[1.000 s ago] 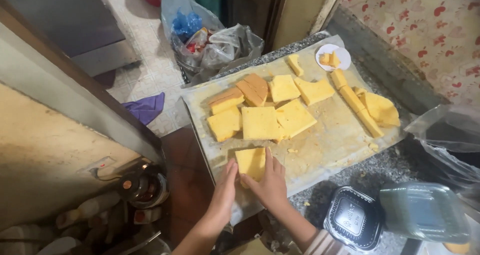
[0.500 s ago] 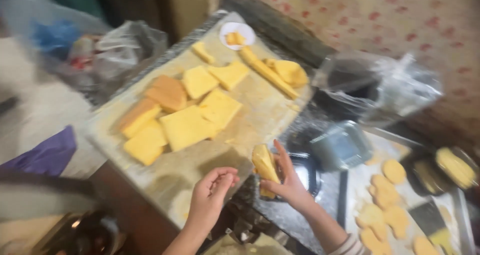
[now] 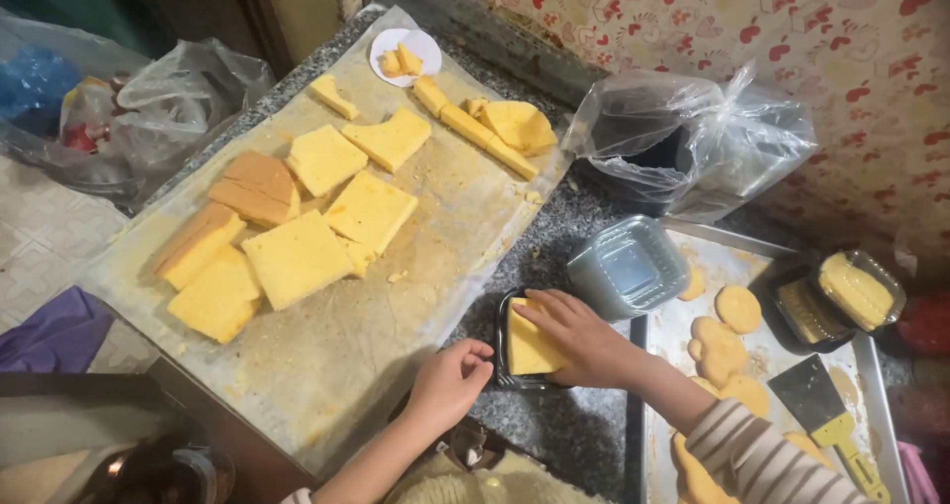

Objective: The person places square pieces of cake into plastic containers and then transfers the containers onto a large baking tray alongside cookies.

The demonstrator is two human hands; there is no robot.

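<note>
The right hand (image 3: 584,341) presses a cake slice (image 3: 531,344) into a black tray (image 3: 503,351), grip grasping it. The left hand (image 3: 450,377) rests loosely curled and empty at the desk (image 3: 564,425) edge.

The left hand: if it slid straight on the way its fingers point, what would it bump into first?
Probably the small black tray with the yellow cake slice that the right hand presses in. The left hand curls toward it, just apart; depth is hard to judge.

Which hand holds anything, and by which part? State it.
The right hand presses a yellow cake square into a small black tray, fingers on its top and far edge. The left hand holds nothing.
</note>
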